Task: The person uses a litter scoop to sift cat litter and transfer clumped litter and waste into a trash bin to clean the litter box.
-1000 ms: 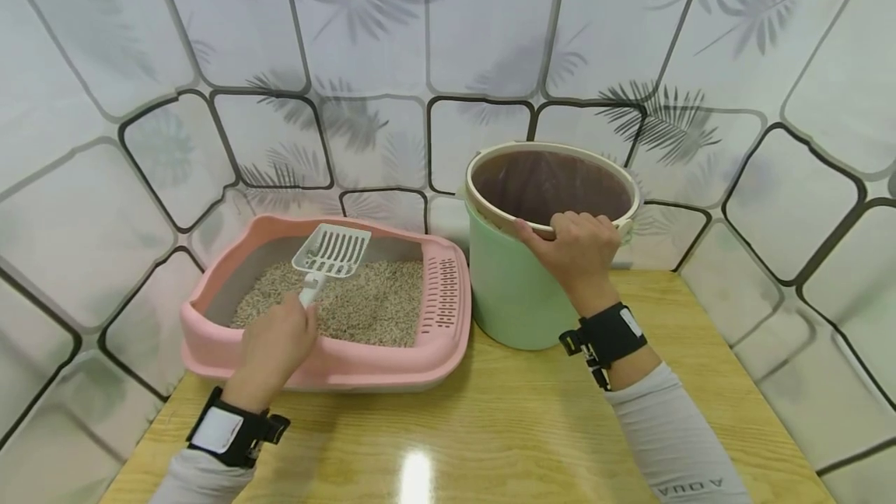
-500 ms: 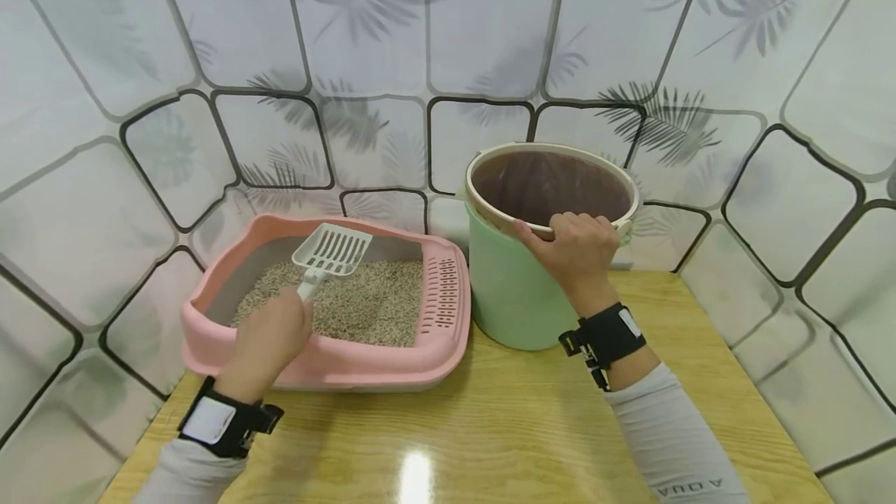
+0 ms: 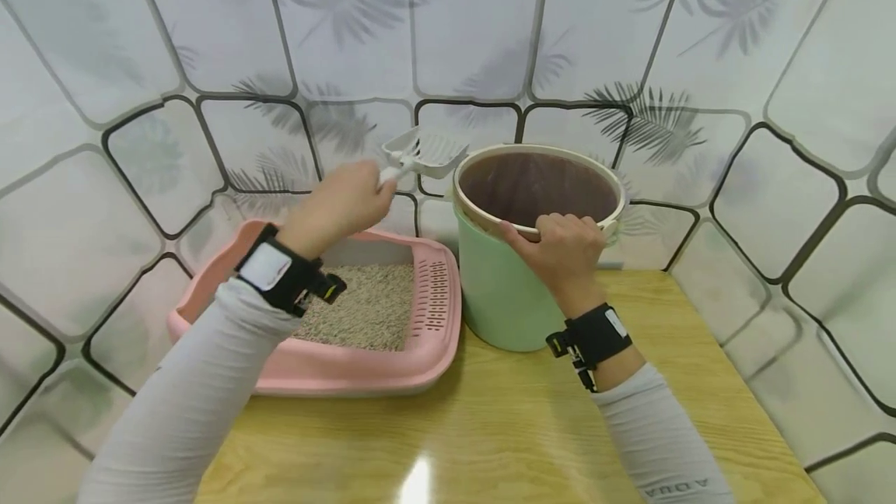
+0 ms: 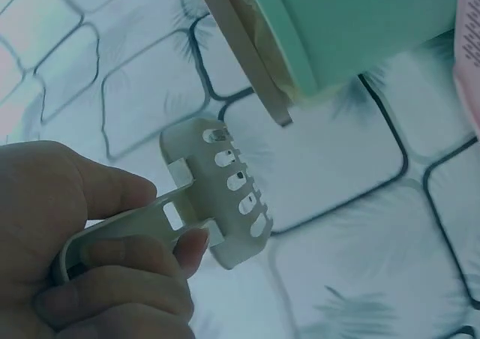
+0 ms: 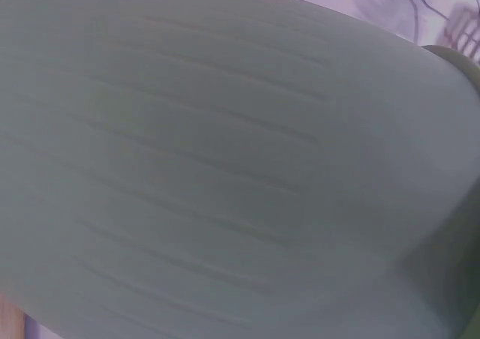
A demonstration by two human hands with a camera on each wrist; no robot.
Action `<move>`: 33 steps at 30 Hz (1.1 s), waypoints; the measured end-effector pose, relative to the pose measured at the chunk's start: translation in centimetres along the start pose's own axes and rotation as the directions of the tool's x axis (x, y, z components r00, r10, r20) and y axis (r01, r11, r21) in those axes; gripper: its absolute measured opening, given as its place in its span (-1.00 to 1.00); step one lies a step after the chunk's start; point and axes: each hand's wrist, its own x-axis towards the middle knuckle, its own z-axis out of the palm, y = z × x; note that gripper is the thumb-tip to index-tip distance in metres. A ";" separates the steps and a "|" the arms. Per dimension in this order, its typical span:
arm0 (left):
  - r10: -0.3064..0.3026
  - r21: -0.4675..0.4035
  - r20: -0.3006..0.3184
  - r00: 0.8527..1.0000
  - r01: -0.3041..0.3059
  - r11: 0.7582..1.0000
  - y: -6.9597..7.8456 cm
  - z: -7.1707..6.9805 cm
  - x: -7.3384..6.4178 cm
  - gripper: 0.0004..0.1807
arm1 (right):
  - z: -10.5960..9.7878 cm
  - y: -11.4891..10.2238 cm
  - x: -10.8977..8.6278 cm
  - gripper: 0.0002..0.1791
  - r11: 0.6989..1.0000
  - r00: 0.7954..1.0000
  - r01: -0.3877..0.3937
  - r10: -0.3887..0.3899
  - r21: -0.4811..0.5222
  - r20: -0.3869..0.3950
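Observation:
My left hand [image 3: 343,204] grips the handle of a white slotted litter scoop [image 3: 432,152], raised above the litter box and just left of the bin's rim. In the left wrist view the fingers curl round the scoop's [image 4: 217,193] handle. The front rim of a green bin [image 3: 493,294] is in the grasp of my right hand [image 3: 563,251], thumb to the left along the cream ring [image 3: 532,148]. A dark liner [image 3: 535,187] shows inside the bin. The right wrist view is filled by the bin's ribbed wall [image 5: 195,144]; the hand is out of that view.
A pink litter box [image 3: 364,368] with grainy litter [image 3: 371,306] and a slotted right-hand ledge [image 3: 435,294] stands left of the bin, partly covered by my left arm. Both stand on a wooden table [image 3: 490,426]. Patterned sheeting [image 3: 476,29] encloses the back and sides.
My left hand has lifted the scoop up and to the right, from over the litter to beside the bin's rim. The right hand keeps its hold on the rim. The head view has shifted slightly.

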 end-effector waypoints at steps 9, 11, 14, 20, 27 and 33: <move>0.201 0.408 -0.183 0.962 -0.112 0.906 5.3 4.2 3.1 -0.78 | 0.2 -1.8 0.3 -0.17 0.998 0.999 0.034 -0.032 0.044 -0.040; 0.304 0.518 -0.265 0.915 -0.131 0.846 5.6 5.4 3.2 -0.79 | 0.3 -1.9 0.3 -0.18 0.998 0.998 0.040 -0.038 0.040 -0.051; 0.462 0.650 -0.334 0.822 -0.154 0.744 5.9 7.0 3.5 -0.77 | 0.3 -1.8 0.3 -0.17 0.999 0.997 0.042 -0.040 0.028 -0.062; 0.646 0.788 -0.355 0.676 -0.155 0.596 6.0 8.7 4.1 -0.75 | 0.0 -1.2 0.5 -0.14 0.999 0.998 0.031 -0.030 0.021 -0.060; 0.614 0.712 -0.411 0.674 -0.182 0.678 5.4 7.6 3.8 -0.72 | -0.1 -0.4 0.4 -0.17 1.000 0.997 0.026 -0.026 0.000 -0.071; 0.307 0.495 -0.413 0.857 -0.072 0.866 0.0 5.3 0.8 -0.70 | 0.1 0.2 0.1 -0.19 1.000 0.999 0.013 -0.014 -0.018 -0.051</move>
